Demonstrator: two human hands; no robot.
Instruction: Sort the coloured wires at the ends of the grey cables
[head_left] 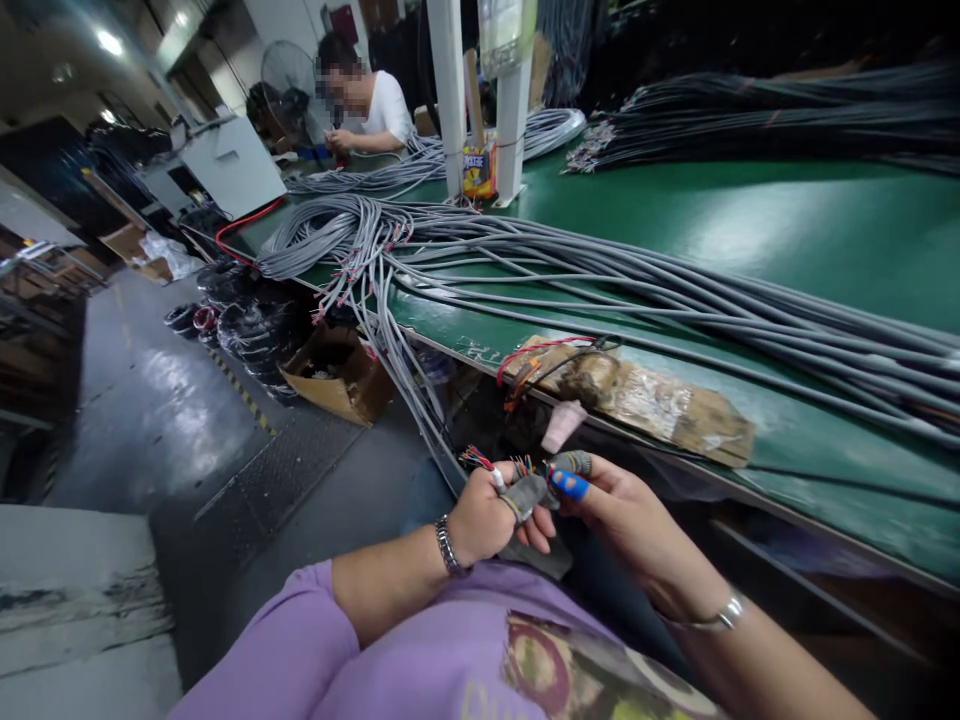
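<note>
My left hand (pixel 491 515), with a grey finger cot on its thumb, is closed around the stripped end of a grey multi-core cable. A bundle of thin coloured wires (pixel 477 458) fans out above that hand, beside a white sleeve (pixel 498 479). More fine wire ends (pixel 523 466) stick up between the two hands. My right hand (pixel 600 490), wearing a blue cot on the thumb and a grey one on a finger, pinches at these wires. The fingertips of both hands nearly meet, so the exact strands pinched are hidden.
Grey cables (pixel 600 265) lie lengthwise on the green table (pixel 750 215), some hanging over its edge. A taped wooden board (pixel 660 405) with a small tool sits at the front edge. A cardboard box (pixel 341 380) stands on the floor. A co-worker (pixel 382 110) sits across the table.
</note>
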